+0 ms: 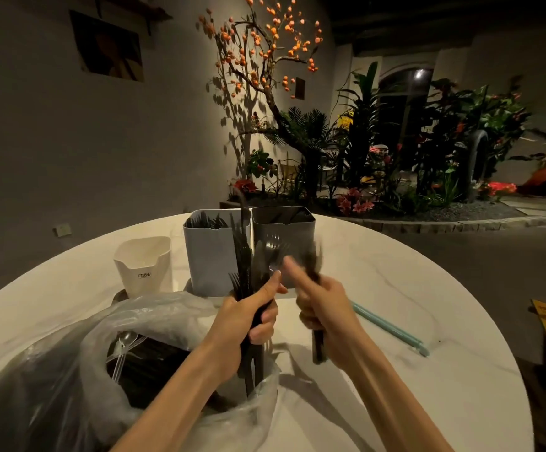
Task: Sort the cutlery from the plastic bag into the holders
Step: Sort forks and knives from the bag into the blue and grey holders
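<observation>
Spillage looks the likeliest trouble here; the left hand is wrapped round a thick bundle of black cutlery, forks and knives mixed and standing upright above the mouth of the plastic bag, and a bundle that full could, in my judgement, shed a piece back into the bag or onto the tabletop if the hold slackens; the right hand is curled round a few black pieces of its own, its forefinger stretched toward the bundle, and it is blurred, so which kind of utensil it holds cannot be told; a wrong guess there would put a piece into the wrong holder; the grey holder and the darker holder stand touching near the far edge of the tabletop, both already carrying black cutlery, and a careless drop against their rims could tip a piece out; the bag lies at the near left edge, open, with more black cutlery and a clear plastic spoon inside, so the sorting seems far from finished; the white cup stands left of the grey holder and bears the only readable writing, small dark letters that look like "CRBW"; a pale blue straw lies toward the right edge, well apart from the hands; nothing else in view carries legible text.
</observation>
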Demonstrator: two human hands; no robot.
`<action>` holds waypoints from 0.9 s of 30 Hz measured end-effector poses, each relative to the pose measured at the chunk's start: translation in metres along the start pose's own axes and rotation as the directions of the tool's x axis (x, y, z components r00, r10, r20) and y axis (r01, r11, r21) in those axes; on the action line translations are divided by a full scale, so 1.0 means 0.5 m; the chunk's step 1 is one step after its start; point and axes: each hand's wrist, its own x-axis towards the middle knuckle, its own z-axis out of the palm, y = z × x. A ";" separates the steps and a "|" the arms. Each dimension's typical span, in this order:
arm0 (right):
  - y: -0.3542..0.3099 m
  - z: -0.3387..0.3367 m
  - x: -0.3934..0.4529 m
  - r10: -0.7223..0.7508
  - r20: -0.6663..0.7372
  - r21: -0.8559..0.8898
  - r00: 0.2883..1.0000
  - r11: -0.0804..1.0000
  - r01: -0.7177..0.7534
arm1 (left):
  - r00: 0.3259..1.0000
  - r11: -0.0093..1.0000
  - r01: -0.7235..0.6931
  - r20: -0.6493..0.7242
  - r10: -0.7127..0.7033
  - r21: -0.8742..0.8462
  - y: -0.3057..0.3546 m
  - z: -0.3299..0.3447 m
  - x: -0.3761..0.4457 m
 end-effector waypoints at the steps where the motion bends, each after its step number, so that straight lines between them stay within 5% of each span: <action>1: 0.003 0.005 -0.003 -0.001 0.027 -0.032 1.000 0.999 0.002 | 0.999 1.000 0.016 0.049 -0.015 -0.014 0.000 0.002 -0.002; 4: 0.008 0.005 0.003 -0.041 -0.116 -0.012 0.992 0.999 0.040 | 0.990 0.998 0.043 0.134 -0.037 -0.040 -0.002 0.006 -0.005; 7: 0.014 0.002 0.009 -0.056 -0.209 -0.055 0.976 0.997 0.046 | 0.998 1.000 -0.009 0.069 0.007 0.019 -0.005 0.011 -0.008; 12: 0.009 0.014 -0.006 -0.038 -0.063 0.000 0.997 0.999 0.039 | 0.999 0.997 -0.001 0.054 -0.003 0.071 -0.009 0.011 -0.013; 18: 0.001 0.000 0.008 -0.070 -0.266 0.080 0.961 0.992 0.094 | 0.999 0.989 -0.008 0.047 0.001 0.145 -0.006 0.019 -0.015; 27: -0.014 -0.003 -0.008 -0.066 -0.162 0.085 0.985 0.993 0.081 | 0.993 0.982 0.046 -0.116 -0.025 0.181 -0.014 0.012 -0.009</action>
